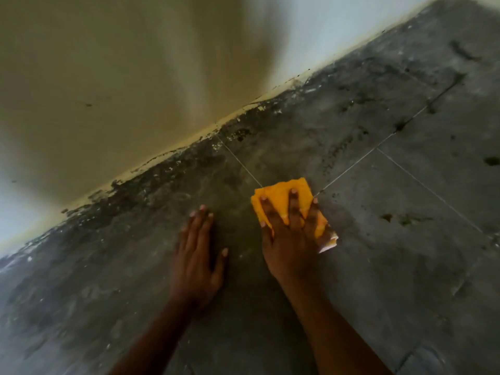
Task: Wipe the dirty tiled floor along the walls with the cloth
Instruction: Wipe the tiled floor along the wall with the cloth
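A folded orange cloth [278, 194] lies flat on the dirty grey tiled floor [378, 266], over a crossing of grout lines. My right hand [286, 234] presses down on the cloth with straight, spread fingers. My left hand [196, 255] rests flat on the bare floor just left of the cloth, fingers straight and pointing toward the wall. A dark band of grime [167, 171] with pale flecks runs along the foot of the wall, a short way beyond both hands.
A cream wall [108, 90] fills the upper left, meeting the floor on a diagonal from lower left to upper right. Dark spots [400, 219] and smears mark the tiles to the right. Thin grout lines [422, 182] cross the floor.
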A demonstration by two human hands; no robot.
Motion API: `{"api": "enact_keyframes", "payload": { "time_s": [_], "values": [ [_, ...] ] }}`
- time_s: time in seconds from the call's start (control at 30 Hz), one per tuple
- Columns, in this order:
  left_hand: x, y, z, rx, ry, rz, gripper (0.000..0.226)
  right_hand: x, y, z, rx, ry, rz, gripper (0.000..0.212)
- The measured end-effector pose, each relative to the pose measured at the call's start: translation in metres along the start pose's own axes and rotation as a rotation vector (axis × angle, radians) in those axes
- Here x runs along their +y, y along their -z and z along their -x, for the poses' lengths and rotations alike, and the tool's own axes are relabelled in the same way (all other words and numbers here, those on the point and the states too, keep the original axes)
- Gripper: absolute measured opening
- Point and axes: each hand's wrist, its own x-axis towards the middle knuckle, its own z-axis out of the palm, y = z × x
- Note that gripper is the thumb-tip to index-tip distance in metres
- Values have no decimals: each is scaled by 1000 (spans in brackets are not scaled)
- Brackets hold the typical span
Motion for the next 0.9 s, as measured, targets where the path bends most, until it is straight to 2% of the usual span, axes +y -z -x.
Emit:
{"api": "enact_keyframes", "payload": {
  "time_s": [0.07,0.13,0.23,0.3,0.37,0.4,0.47,0.53,0.57,0.6,0.67,0.73,0.77,0.83,0.9],
  "values": [
    [-11,10,-14,-10,35,-184,86,4,9,31,26,137,7,60],
    [-9,10,-16,-4,66,-243,88,14,15,49,19,158,2,57],
    [-9,5,-18,-29,106,-296,89,9,4,21,16,-7,33,58],
    [-11,5,-15,-12,160,-346,90,-12,-3,-10,53,-162,-38,59],
    [-12,3,-15,17,229,-359,89,-41,-12,-37,65,-201,-93,60],
    [-12,2,-16,20,243,-353,89,-52,-13,-40,72,-150,-84,59],
    [-13,0,-17,16,252,-326,87,-54,-11,-27,52,84,-35,59],
    [-8,2,-16,12,254,-307,85,-25,1,2,-7,322,19,59],
    [-6,3,-16,6,251,-304,85,-3,8,12,-36,359,52,58],
    [-4,4,-15,-3,249,-306,84,17,12,13,-48,331,72,57],
    [-5,7,-16,-17,244,-312,83,32,14,-9,-22,107,37,56],
    [-8,6,-18,-11,241,-306,82,4,3,-42,20,-114,-12,59],
    [-9,6,-18,-1,238,-293,79,-20,-4,-57,26,-131,-44,62],
    [-13,3,-15,18,248,-252,75,-67,-17,-75,-7,57,-74,64],
    [-15,3,-14,20,243,-237,74,-83,-20,-74,-48,394,-13,64]
  ]
}}
